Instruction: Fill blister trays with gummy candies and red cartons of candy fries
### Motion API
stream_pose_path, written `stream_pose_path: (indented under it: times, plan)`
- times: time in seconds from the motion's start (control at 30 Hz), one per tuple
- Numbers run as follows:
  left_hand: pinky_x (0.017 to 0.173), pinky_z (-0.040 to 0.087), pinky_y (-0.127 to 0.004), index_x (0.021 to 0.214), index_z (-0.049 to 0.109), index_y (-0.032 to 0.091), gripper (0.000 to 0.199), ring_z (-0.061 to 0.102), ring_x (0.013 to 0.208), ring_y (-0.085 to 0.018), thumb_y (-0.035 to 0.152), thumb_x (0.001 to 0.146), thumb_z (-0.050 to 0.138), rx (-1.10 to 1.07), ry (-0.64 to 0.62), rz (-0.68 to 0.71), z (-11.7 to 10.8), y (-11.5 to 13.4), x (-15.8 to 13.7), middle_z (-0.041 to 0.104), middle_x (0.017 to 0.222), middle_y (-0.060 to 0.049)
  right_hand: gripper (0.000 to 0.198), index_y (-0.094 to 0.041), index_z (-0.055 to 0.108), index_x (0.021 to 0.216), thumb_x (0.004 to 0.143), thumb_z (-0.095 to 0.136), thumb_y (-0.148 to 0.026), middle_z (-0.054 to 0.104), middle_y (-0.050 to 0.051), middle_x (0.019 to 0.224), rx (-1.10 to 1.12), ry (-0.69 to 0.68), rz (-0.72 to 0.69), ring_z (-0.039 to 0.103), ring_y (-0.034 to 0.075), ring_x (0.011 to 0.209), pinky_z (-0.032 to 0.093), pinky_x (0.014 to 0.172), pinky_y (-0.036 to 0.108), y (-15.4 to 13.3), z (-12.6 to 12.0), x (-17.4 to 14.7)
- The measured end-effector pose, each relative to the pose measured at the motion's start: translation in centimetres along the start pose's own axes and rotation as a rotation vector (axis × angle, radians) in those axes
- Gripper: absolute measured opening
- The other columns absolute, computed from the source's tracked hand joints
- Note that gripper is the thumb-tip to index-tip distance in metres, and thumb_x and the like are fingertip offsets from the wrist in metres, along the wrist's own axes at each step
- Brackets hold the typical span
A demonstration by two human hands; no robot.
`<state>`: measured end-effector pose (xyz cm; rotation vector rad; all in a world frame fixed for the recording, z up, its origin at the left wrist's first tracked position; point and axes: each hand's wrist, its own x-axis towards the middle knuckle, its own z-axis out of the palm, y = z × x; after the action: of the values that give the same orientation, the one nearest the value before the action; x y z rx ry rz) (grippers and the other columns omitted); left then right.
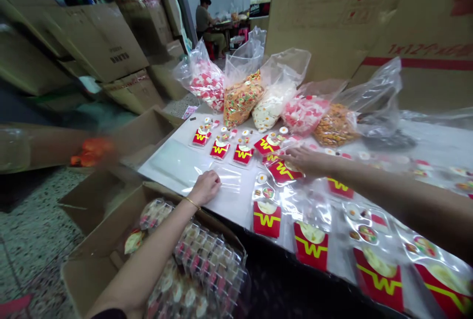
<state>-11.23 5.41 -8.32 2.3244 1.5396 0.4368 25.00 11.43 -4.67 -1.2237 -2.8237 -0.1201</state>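
My left hand (205, 188) rests with curled fingers on clear plastic bags (173, 163) lying flat at the near left of the white table (162, 151). What its fingers hold, if anything, is hidden. Farther right, my right hand (297, 158) has its fingers on a tilted clear blister pack (284, 171); my grip on it is partly hidden. That pack shows a red fries carton with a yellow W. Another such pack (266, 144) lies just beyond, overlapping. Rows of similar packs (266, 218) with small toy foods cover the table around both hands.
Filled clear bags of small pieces (242, 97) stand along the table's back. An open carton (99, 245) holding stacked clear packs (210, 255) sits below my left arm. Big cardboard boxes (365, 23) rise behind. A person (207, 20) sits at a far table.
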Motion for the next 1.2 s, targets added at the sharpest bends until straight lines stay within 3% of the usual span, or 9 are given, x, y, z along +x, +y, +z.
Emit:
stream_pose_path:
  times: [0.1,0.17,0.37,0.53,0.7,0.83,1.03,1.13,1.2]
  plan:
    - [0.073,0.039,-0.033,0.070,0.051,0.020,0.008,0.049,0.078,-0.018,0.022,0.075,0.044,-0.037,0.063,-0.011,1.5,0.7,-0.7,0.054,0.077,-0.005,0.081,-0.014,0.040,0.125,0.057,0.065,-0.048,0.050,0.015,0.111,-0.060,-0.157,-0.059,0.048,0.030,0.098,0.035,0.086,0.045,-2.3,-2.2,0.5]
    - [0.074,0.039,-0.034,0.072,0.050,0.020,0.008,0.048,0.080,-0.019,0.023,0.076,0.044,-0.060,0.125,-0.011,1.7,1.1,-1.3,0.054,0.079,-0.005,0.086,-0.014,0.037,0.128,0.056,0.065,-0.052,0.049,0.016,0.109,-0.078,-0.177,-0.025,0.048,0.031,0.096,0.035,0.084,0.047,-4.3,-3.3,0.9]
    - [0.076,0.040,-0.033,0.074,0.048,0.020,0.009,0.049,0.080,-0.018,0.025,0.079,0.042,-0.192,0.275,0.026,-0.3,4.1,-3.4,0.052,0.079,-0.005,0.085,-0.015,0.033,0.129,0.060,0.060,-0.055,0.045,0.016,0.113,-0.053,-0.161,0.092,0.045,0.032,0.097,0.036,0.081,0.044,-8.6,-3.9,1.5]
    - [0.074,0.041,-0.031,0.076,0.046,0.021,0.008,0.048,0.080,-0.017,0.023,0.081,0.040,-0.300,0.273,0.153,-1.4,8.1,-6.1,0.050,0.079,-0.005,0.087,-0.014,0.032,0.129,0.060,0.057,-0.061,0.045,0.016,0.111,-0.035,-0.119,0.151,0.043,0.031,0.097,0.037,0.080,0.041,-11.0,-5.5,-1.3]
    - [0.068,0.040,-0.029,0.075,0.045,0.019,0.008,0.046,0.074,-0.015,0.020,0.081,0.040,-0.382,0.291,0.175,-0.1,12.4,-10.1,0.047,0.077,-0.004,0.085,-0.014,0.032,0.130,0.061,0.058,-0.057,0.046,0.015,0.108,0.000,-0.137,0.175,0.045,0.029,0.093,0.039,0.077,0.038,-15.4,-7.9,-7.7]
    - [0.070,0.040,-0.029,0.077,0.046,0.018,0.008,0.046,0.077,-0.014,0.017,0.081,0.040,-0.469,0.260,0.157,2.9,16.6,-15.5,0.047,0.080,-0.004,0.083,-0.015,0.034,0.129,0.060,0.060,-0.052,0.046,0.016,0.111,0.043,-0.168,0.210,0.044,0.030,0.095,0.038,0.077,0.038,-19.5,-8.2,-15.5]
    - [0.071,0.041,-0.029,0.076,0.047,0.017,0.010,0.047,0.078,-0.014,0.017,0.082,0.040,-0.576,0.046,0.130,7.5,21.6,-24.0,0.048,0.080,-0.004,0.084,-0.014,0.036,0.129,0.057,0.062,-0.047,0.046,0.015,0.110,0.175,-0.274,0.254,0.044,0.028,0.093,0.038,0.077,0.038,-25.5,-6.2,-26.5]
    - [0.068,0.043,-0.027,0.079,0.050,0.017,0.008,0.049,0.077,-0.013,0.023,0.081,0.045,-0.626,-0.126,0.095,7.4,22.1,-26.0,0.049,0.087,-0.005,0.084,-0.013,0.036,0.129,0.056,0.063,-0.043,0.045,0.016,0.111,0.238,-0.309,0.256,0.043,0.028,0.095,0.038,0.080,0.039,-27.5,-5.2,-29.4]
    - [0.062,0.045,-0.025,0.092,0.051,0.018,0.019,0.050,0.072,-0.011,0.031,0.078,0.050,-0.649,-0.242,0.024,6.5,21.8,-26.2,0.048,0.098,-0.006,0.084,-0.013,0.034,0.130,0.056,0.064,-0.042,0.044,0.016,0.113,0.272,-0.304,0.257,0.043,0.028,0.096,0.038,0.081,0.039,-28.3,-4.6,-30.5]
